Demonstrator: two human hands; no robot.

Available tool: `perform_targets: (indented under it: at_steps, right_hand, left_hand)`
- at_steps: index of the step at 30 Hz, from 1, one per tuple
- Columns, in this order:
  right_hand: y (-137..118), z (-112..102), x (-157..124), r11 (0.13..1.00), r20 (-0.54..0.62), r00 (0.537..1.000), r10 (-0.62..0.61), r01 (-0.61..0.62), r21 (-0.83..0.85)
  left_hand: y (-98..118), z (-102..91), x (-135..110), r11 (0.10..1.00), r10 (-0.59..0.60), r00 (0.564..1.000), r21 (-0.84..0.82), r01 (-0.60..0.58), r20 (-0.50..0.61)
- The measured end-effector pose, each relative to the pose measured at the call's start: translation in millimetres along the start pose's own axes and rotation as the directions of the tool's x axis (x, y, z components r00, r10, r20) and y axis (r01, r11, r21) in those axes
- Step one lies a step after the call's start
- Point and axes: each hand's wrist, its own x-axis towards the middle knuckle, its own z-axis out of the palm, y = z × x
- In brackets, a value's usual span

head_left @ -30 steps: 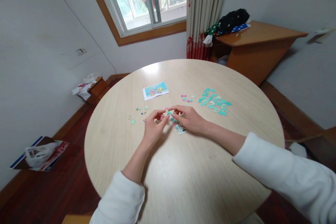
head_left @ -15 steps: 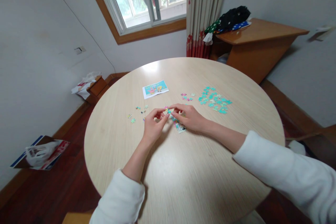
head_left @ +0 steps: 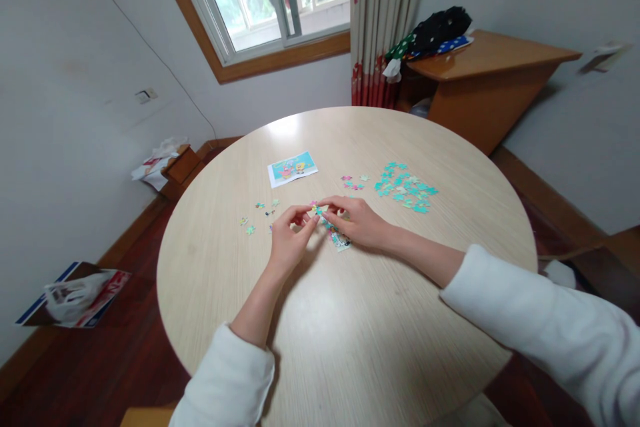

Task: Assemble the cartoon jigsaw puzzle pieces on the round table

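Observation:
Puzzle pieces (head_left: 319,212) in teal and pink are pinched between the fingertips of my left hand (head_left: 291,235) and my right hand (head_left: 357,219). Both hands are closed, their tips nearly meeting above the table. Just below my right fingers lies a joined section of puzzle (head_left: 341,240) with a white and dark pattern, partly covered by that hand. Left of my left hand are several loose puzzle pieces (head_left: 251,229). Beyond my right hand, a few pink and teal pieces (head_left: 354,185) are scattered.
The round wooden table (head_left: 320,360) carries a picture card (head_left: 293,169) at the back and a spread of teal puzzle pieces (head_left: 406,188) at the right. Behind it stand a curtain (head_left: 375,27) and a brown desk (head_left: 493,60) with dark cloth (head_left: 443,30) on it.
The whole view has shifted slightly. My hands stay together at the pieces, with hardly any visible movement of the fingers.

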Motion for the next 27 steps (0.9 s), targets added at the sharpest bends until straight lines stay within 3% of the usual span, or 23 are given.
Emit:
perform_targets:
  at_steps: [27]
  right_hand:
    - [0.3, 0.0, -0.1, 1.000, 0.013, 1.000, 0.002, -0.002, -0.005]
  left_hand:
    - [-0.7, 0.6, 0.3, 1.000, -0.025, 1.000, 0.001, 0.025, -0.003]
